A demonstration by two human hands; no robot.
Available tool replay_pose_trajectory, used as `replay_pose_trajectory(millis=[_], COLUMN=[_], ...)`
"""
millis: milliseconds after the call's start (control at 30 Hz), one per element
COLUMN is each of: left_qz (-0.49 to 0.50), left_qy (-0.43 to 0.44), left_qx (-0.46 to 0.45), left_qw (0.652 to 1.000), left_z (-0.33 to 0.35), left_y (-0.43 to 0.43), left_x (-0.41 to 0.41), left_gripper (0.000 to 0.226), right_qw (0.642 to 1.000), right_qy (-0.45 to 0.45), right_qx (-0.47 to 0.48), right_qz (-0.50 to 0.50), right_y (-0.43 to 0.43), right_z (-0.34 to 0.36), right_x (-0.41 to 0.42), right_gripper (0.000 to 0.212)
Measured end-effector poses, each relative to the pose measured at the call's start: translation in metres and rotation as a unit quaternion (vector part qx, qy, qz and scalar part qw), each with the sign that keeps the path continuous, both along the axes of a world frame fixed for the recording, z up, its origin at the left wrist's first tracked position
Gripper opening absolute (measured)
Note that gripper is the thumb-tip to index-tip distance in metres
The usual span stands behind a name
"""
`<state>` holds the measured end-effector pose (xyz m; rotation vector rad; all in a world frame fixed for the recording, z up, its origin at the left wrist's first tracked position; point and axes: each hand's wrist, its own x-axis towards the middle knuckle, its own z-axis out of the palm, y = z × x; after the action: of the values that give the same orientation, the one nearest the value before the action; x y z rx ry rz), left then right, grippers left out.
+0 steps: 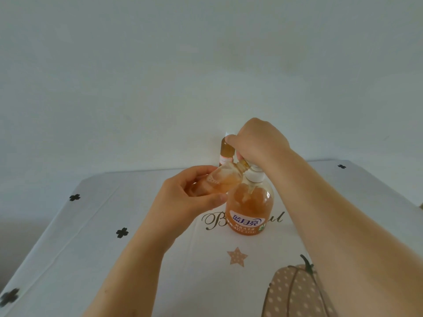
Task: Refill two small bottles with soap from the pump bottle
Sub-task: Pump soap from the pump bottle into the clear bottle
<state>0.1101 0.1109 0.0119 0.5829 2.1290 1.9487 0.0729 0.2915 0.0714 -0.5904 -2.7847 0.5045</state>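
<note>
1. One left hand (190, 197), curled round a tilted small bottle (220, 183).
2. One right hand (258, 143), curled over the top of the pump bottle (249, 209).
3. One second small bottle (226, 154), upright just behind the right hand.

Plain pale wall (206, 65) behind table; white tablecloth (160, 271) printed with clovers, star, pumpkin.

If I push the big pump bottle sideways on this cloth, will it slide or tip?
The pump bottle looks well filled with orange soap, so it is probably heavy for its size and slow to slide on the tablecloth. Its body is wide and squat, so tipping seems unlikely. The right hand on its pump likely steadies it.
</note>
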Motion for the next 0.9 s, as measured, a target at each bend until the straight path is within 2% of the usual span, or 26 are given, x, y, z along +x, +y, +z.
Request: replay_pose_trajectory(millis=[233, 633, 900], left_qz=[0.007, 0.006, 0.003], left_qy=[0.003, 0.006, 0.001], left_qx=[0.031, 0.008, 0.002], left_qw=[0.999, 1.000, 1.000], left_z=[0.002, -0.003, -0.007], left_y=[0.003, 0.000, 0.000], left_x=[0.005, -0.002, -0.006], left_gripper=[0.039, 0.042, 0.042], right_qw=[0.999, 0.999, 0.999], right_qy=[-0.024, -0.039, -0.034], right_qx=[0.032, 0.009, -0.016], right_qz=[0.002, 0.009, 0.016], right_y=[-0.003, -0.001, 0.002], right_z=[0.016, 0.005, -0.003], right_x=[0.004, 0.000, -0.002], right_gripper=[0.035, 0.043, 0.036])
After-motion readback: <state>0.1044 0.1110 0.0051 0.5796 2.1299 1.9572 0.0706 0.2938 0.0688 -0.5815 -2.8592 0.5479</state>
